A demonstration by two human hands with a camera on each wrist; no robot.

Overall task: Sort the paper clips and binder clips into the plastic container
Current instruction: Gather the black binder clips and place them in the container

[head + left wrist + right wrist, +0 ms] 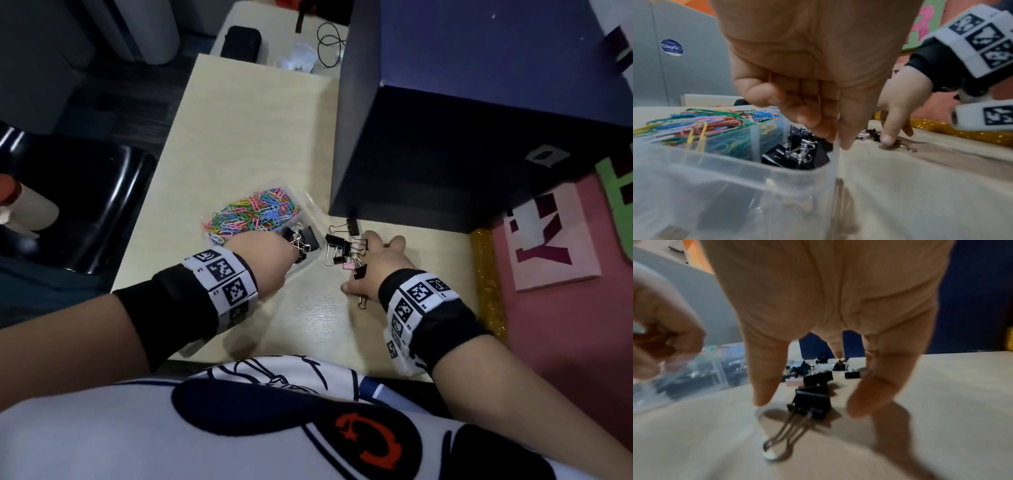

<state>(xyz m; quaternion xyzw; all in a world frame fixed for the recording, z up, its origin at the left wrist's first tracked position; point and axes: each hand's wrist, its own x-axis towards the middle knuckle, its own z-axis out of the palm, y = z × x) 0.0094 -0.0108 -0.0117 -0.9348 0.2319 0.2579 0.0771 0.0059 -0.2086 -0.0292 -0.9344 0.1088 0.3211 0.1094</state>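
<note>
On a pale table [246,137], a clear plastic container [735,186] holds coloured paper clips [251,214]; the left hand [260,260] pinches its wall. The right hand [376,267], fingers spread, reaches over loose binder clips [342,248], grasping nothing.

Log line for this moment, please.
left hand: grips plastic container wall | right hand: open over black binder clip on table | paper clips: in container
</note>
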